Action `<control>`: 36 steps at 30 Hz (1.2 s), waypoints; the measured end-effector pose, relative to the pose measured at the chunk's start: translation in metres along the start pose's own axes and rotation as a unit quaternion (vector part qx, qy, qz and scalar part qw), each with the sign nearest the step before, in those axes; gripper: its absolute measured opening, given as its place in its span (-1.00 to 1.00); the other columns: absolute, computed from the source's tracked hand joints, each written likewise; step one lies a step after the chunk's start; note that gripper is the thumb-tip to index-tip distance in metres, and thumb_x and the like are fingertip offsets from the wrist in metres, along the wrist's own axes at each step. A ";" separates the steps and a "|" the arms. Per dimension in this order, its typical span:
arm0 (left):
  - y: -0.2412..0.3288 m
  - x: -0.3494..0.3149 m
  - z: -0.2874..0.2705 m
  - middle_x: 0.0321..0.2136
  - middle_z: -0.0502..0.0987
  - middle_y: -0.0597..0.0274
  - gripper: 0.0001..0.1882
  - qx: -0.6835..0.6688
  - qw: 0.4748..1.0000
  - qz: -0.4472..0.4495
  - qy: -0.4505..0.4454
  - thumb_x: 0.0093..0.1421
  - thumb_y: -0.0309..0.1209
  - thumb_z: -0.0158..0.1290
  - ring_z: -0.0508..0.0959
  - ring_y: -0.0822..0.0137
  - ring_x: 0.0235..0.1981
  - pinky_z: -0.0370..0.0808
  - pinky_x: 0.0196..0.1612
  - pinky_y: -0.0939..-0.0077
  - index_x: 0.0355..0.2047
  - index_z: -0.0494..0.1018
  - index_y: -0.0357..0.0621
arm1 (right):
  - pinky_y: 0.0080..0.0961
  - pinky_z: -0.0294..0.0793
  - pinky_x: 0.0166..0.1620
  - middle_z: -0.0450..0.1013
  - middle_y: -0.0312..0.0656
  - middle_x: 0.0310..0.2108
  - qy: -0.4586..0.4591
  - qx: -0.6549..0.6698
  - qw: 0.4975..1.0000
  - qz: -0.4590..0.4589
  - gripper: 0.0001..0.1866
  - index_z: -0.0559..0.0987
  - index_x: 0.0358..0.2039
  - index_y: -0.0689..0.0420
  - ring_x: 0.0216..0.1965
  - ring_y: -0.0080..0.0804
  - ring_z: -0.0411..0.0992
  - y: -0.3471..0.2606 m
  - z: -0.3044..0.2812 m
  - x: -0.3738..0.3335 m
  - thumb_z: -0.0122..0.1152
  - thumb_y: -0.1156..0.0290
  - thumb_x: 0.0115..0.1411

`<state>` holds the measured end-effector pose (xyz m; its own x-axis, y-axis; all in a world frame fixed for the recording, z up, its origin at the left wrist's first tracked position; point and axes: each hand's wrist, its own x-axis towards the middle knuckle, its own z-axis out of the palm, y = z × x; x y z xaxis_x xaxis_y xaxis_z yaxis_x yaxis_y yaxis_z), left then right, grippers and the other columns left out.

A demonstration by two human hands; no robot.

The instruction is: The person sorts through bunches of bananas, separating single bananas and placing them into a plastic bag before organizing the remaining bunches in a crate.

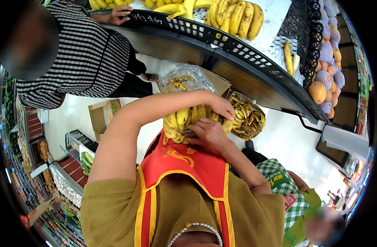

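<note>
A bunch of yellow bananas point(180, 119) with brown-spotted skins rests against the front of my red apron. Reaching across from the left, my left hand point(221, 108) curls over the bunch's far right end. My right hand point(209, 132) lies lower, its bent fingers gripping the near side, where the skins look dark. Just beyond is a clear plastic bag point(196, 78) in an open carton, with more bananas point(178, 83) inside it. To the right of my hands, a heap of small, heavily browned bananas point(248, 117) fills another box.
A black-edged display stand point(221, 41) with banana bunches point(234, 18) curves across the far side; netted round fruit point(323, 88) sits at its right. A person in checked clothing point(81, 57) stands far left, one hand on the stand. Another person in a green checked apron point(281, 187) is near right.
</note>
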<state>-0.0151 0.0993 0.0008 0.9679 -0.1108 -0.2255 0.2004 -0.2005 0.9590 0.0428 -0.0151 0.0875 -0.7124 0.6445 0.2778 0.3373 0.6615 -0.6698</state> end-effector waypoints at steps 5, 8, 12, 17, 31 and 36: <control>-0.005 0.003 -0.003 -0.11 0.44 0.01 -0.47 0.038 0.998 -0.032 0.023 0.20 0.01 -0.15 0.41 0.14 -0.06 0.32 -0.01 0.34 -0.01 0.34 -0.14 | -0.46 0.39 -0.46 0.40 -0.23 -0.58 0.029 0.008 0.998 0.062 -0.66 0.51 -0.44 0.17 -0.52 -0.31 0.38 -0.001 -0.005 0.000 0.37 0.27 -0.20; -0.001 -0.024 -0.035 -0.08 0.41 -0.03 -0.50 0.135 0.965 -0.055 0.217 0.20 -0.03 -0.18 0.39 0.04 -0.05 0.30 0.01 0.26 -0.09 0.37 -0.20 | -0.48 0.38 -0.44 0.44 -0.19 -0.56 0.068 0.045 0.988 0.132 -0.70 0.56 -0.47 0.17 -0.53 -0.30 0.38 0.003 -0.015 -0.004 0.42 0.32 -0.24; -0.002 -0.107 -0.056 -0.19 0.50 0.11 -0.54 -0.075 0.865 -0.042 0.495 0.21 -0.08 -0.12 0.45 0.31 -0.12 0.34 -0.04 0.47 -0.12 0.40 -0.24 | -0.60 0.37 -0.41 0.48 -0.22 -0.50 0.166 0.108 0.928 0.316 -0.70 0.56 -0.40 0.24 -0.50 -0.50 0.40 0.002 -0.035 -0.013 0.41 0.38 -0.15; -0.047 -0.137 0.017 -0.15 0.40 0.31 -0.49 -0.334 0.753 0.006 0.567 0.19 0.00 -0.12 0.33 0.43 -0.08 0.21 0.04 0.52 -0.01 0.33 -0.13 | -0.68 0.38 -0.30 0.47 -0.23 -0.36 0.309 0.253 0.799 0.450 -0.75 0.52 -0.30 0.33 -0.38 -0.60 0.39 0.003 -0.065 -0.004 0.28 0.50 0.00; 0.031 -0.078 0.086 0.04 0.27 0.19 -0.34 -0.461 0.731 0.123 0.488 0.18 0.05 -0.11 0.30 0.30 0.03 0.21 0.06 0.36 0.14 0.12 -0.11 | -0.33 0.38 0.01 0.33 -0.12 0.00 0.376 0.435 0.697 0.429 -0.51 0.29 0.06 0.19 -0.03 -0.29 0.37 -0.004 -0.104 0.021 -0.01 0.16 0.22; 0.059 -0.091 0.093 -0.20 0.39 0.06 -0.51 -0.098 0.689 0.046 0.717 0.09 -0.14 0.08 0.40 0.13 -0.12 0.34 -0.08 0.35 -0.10 0.31 -0.23 | -0.38 0.47 -0.11 0.41 -0.05 -0.12 0.404 0.360 0.718 0.438 -0.53 0.35 -0.03 0.33 -0.17 -0.30 0.45 -0.002 -0.094 0.015 0.03 0.20 0.21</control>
<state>-0.1056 0.0073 0.0615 0.1041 0.9892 0.1036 0.0093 -0.1052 0.9944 0.0889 0.0296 0.1576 0.2668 0.8965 -0.3536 -0.1735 -0.3163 -0.9327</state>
